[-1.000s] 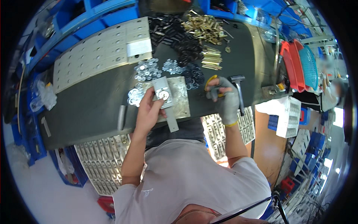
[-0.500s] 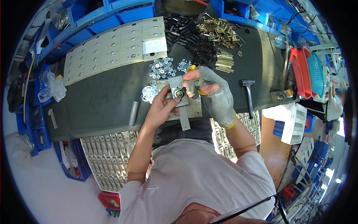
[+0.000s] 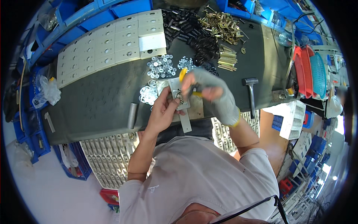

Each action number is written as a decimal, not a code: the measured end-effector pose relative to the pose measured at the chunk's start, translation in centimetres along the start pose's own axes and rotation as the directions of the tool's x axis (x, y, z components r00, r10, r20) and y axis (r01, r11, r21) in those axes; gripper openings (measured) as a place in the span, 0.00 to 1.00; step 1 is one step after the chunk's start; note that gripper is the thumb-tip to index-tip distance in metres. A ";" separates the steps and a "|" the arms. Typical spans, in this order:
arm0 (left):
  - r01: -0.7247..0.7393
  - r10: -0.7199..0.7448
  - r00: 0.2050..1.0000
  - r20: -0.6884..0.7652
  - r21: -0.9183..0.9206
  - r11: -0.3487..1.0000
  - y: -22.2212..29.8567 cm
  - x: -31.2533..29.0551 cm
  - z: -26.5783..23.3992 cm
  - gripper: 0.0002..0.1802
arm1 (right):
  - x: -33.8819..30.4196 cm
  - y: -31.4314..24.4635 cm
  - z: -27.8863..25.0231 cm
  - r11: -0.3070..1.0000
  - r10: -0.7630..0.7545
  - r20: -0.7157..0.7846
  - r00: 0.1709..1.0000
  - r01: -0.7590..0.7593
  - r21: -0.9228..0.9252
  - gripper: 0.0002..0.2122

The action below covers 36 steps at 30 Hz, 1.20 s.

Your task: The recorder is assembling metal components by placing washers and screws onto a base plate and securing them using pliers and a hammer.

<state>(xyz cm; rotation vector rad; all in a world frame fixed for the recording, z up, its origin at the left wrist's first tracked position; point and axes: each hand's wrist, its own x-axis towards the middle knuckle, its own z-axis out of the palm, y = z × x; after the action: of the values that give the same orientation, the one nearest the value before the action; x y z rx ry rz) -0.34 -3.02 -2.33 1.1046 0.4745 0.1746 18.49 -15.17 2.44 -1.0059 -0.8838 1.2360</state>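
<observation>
Head view: bare left hand point(image 3: 161, 112) grips a small metal plate point(image 3: 179, 98) — gloved right hand point(image 3: 210, 89) closes on yellow-handled pliers point(image 3: 188, 84); blue bins point(image 3: 130, 7) edge the workbench point(image 3: 97, 100).

Bright, even overhead light; fisheye bends edges, black corners, slight motion blur

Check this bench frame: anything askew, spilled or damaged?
Nothing looks damaged. Loose washers and white rings lie scattered on the mat rather than in bins. The hammer lies near the front edge. The left hand steadies a metal plate; the gloved right hand holds yellow-handled pliers at it.
</observation>
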 end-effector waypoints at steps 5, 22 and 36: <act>0.098 -0.098 0.994 0.044 0.005 0.995 0.3 0.1 -0.5 0.24 | 2.7 -2.1 6.2 0.969 -0.077 -0.521 0.850 0.187 0.162 0.30; 0.038 -0.037 0.999 -0.027 0.048 0.998 -0.3 -0.1 -0.5 0.25 | 1.7 -5.8 5.6 0.831 -0.546 -0.140 0.826 0.555 0.038 0.32; -0.241 0.473 0.867 -0.156 0.699 0.673 -0.9 0.6 2.3 0.37 | -0.9 -3.4 4.4 0.961 -0.263 -0.444 0.857 0.272 -0.046 0.24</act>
<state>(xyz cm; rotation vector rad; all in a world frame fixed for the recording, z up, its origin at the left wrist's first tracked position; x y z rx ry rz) 1.15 -5.07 -2.48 1.9008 0.6320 0.5878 15.41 -15.64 7.10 -1.0554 -0.6203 0.7301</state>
